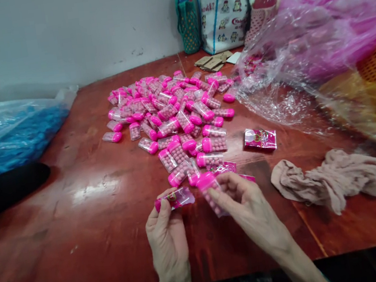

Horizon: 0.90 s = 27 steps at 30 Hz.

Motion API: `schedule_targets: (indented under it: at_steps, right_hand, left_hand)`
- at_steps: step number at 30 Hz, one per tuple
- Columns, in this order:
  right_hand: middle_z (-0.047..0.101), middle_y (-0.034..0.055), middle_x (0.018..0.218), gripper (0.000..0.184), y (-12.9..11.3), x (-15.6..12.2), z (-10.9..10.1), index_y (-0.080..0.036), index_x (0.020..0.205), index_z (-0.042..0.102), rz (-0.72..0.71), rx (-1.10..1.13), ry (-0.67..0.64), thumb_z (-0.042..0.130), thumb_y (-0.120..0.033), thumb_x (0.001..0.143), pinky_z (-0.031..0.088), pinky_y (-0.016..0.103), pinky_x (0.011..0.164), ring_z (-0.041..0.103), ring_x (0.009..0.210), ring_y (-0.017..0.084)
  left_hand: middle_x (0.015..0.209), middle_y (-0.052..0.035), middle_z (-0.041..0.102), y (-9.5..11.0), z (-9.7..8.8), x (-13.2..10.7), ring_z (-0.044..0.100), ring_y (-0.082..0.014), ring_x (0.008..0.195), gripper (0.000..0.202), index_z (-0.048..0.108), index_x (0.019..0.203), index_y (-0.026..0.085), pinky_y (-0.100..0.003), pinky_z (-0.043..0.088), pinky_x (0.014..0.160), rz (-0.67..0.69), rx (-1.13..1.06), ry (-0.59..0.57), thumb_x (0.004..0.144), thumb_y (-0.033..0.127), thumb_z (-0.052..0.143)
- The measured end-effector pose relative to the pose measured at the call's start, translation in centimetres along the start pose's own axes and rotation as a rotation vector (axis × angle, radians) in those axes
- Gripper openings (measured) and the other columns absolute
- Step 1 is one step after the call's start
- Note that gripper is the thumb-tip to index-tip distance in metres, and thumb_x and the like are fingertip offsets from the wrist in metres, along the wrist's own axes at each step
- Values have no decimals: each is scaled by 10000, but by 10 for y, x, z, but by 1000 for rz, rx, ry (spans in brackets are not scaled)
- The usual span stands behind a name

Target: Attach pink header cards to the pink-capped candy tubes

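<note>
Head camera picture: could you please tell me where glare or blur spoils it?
In the head view, glare whitens the red table left of the pink-capped bottles; the clear plastic bag at right is smeared and shiny; the left hand and right hand stay fairly sharp.

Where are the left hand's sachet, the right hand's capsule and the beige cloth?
sachet [178,198], head view, on its clear printed middle.
capsule [205,181], head view, on its pink cap.
beige cloth [335,178], head view, on its crumpled middle.
</note>
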State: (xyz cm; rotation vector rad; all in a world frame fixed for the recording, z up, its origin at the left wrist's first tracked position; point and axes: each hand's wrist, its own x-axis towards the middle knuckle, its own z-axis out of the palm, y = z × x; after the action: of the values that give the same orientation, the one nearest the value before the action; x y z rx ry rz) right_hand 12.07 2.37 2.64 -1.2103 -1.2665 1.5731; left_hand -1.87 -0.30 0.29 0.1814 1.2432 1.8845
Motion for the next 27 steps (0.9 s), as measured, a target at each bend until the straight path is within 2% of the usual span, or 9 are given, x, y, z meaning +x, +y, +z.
schedule_targets:
  at_steps: [2, 5, 8, 11, 13, 18, 20, 23, 27]
  right_hand:
    - [617, 19, 739, 147, -4, -7, 5, -177, 894, 541, 42, 131, -102, 521, -314, 845, 497, 249, 571, 582, 627, 133]
    - [602, 5, 729, 132, -5, -9, 8, -178, 913, 554, 36, 113, -93, 535, -284, 836, 489, 245, 576, 571, 621, 124]
    - [607, 8, 748, 153, -3, -6, 3, -181, 932, 587, 27, 62, -133, 556, -285, 824, 483, 245, 588, 575, 655, 130]
    - [619, 5, 728, 187, -1, -4, -5, -183, 961, 612, 52, 123, -268, 565, -296, 820, 482, 238, 577, 573, 640, 123]
    - [617, 0, 703, 201, 0, -3, -10, -178, 973, 616, 78, 190, -331, 564, -297, 821, 482, 228, 562, 572, 621, 116]
    - [579, -18, 721, 347, 5, -2, -9, -203, 1120, 555, 128, 265, -372, 609, -275, 785, 478, 210, 523, 544, 556, 89]
    - [567, -19, 736, 365, 6, -3, -6, -215, 1139, 544, 119, 272, -370, 610, -266, 784, 478, 211, 533, 537, 571, 90]
    - [568, -12, 765, 335, 5, -5, -1, -225, 1129, 548, 58, 224, -299, 594, -268, 800, 469, 210, 561, 532, 641, 104]
    - [574, -14, 771, 274, 0, -9, 3, -231, 1086, 570, -49, 58, -202, 579, -284, 817, 444, 219, 577, 515, 656, 112]
  left_hand:
    - [756, -34, 701, -1, 1, -2, 620, -142, 750, 172, 713, 745, 131, -274, 483, 791, 6, 16, -27, 616, 240, 742]
    - [774, -45, 707, -1, 2, -4, 626, -149, 738, 164, 714, 757, 126, -280, 492, 776, 33, 47, -64, 633, 231, 729]
    - [798, -57, 709, 2, 2, -6, 632, -149, 729, 181, 713, 803, 121, -248, 496, 730, 28, 106, -155, 658, 228, 710]
    - [842, -65, 706, 4, 0, -6, 633, -141, 722, 203, 709, 855, 127, -213, 488, 689, 23, 165, -222, 679, 227, 692]
    - [857, -68, 705, 5, -1, -6, 631, -133, 704, 221, 707, 867, 129, -201, 484, 666, 22, 179, -230, 669, 227, 700]
    - [855, -80, 704, 4, 1, -6, 630, -139, 679, 261, 683, 902, 129, -215, 490, 630, 21, 215, -234, 651, 192, 710]
    - [900, -85, 700, 4, 4, -6, 637, -141, 698, 254, 669, 886, 134, -219, 494, 646, 51, 202, -215, 637, 152, 715]
    - [1017, -77, 679, 4, 11, -6, 648, -174, 818, 334, 638, 921, 179, -267, 504, 735, 93, 124, -169, 608, 112, 732]
    - [943, -84, 696, 2, 19, -10, 635, -219, 901, 324, 644, 933, 165, -319, 504, 790, -16, 26, -151, 630, 231, 739]
